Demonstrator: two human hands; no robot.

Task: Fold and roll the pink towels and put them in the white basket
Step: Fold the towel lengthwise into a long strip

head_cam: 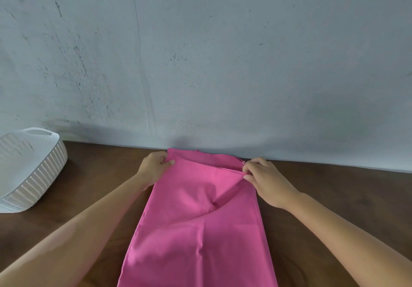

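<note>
Pink towel [198, 215]: laid lengthwise on dark wooden table [334, 197], far end touching grey wall [200, 64], near end running out of view. Left hand [153, 166]: pinching far left corner of towel. Right hand [265, 179]: fingertips pinching far right edge, upper layer drawn into diagonal crease. White basket [33, 171]: far left on table, well apart from towel.
</note>
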